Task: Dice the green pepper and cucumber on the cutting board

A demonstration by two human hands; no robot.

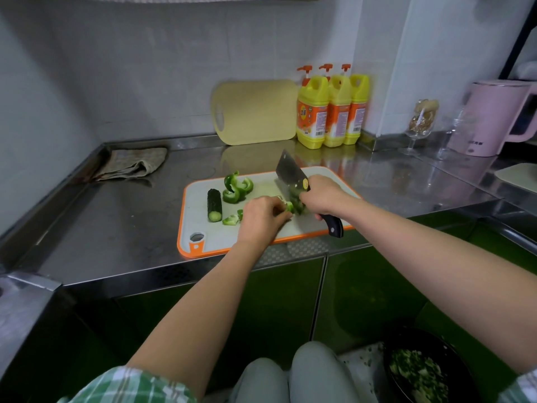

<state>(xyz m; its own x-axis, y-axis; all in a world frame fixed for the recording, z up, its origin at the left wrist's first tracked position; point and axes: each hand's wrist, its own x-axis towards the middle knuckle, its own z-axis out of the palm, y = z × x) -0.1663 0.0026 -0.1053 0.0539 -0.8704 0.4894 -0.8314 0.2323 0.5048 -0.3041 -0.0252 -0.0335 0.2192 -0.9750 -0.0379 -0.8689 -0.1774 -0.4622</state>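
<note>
A green pepper piece [289, 206] is held down under the curled fingers of the left hand [261, 216], at its three o'clock, beside the cleaver [287, 173], whose handle is gripped by the right hand [322, 196]. One dark, bumpy cucumber [214, 205] stub lies at nine o'clock on the cutting board [203, 245]; glossy curled pepper strips [236, 189], too bunched to be counted, lie at eleven.

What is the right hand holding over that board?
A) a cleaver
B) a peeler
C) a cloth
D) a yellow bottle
A: the right hand grips the cleaver by its dark handle, blade at the pepper that the left hand holds on the board.
</note>
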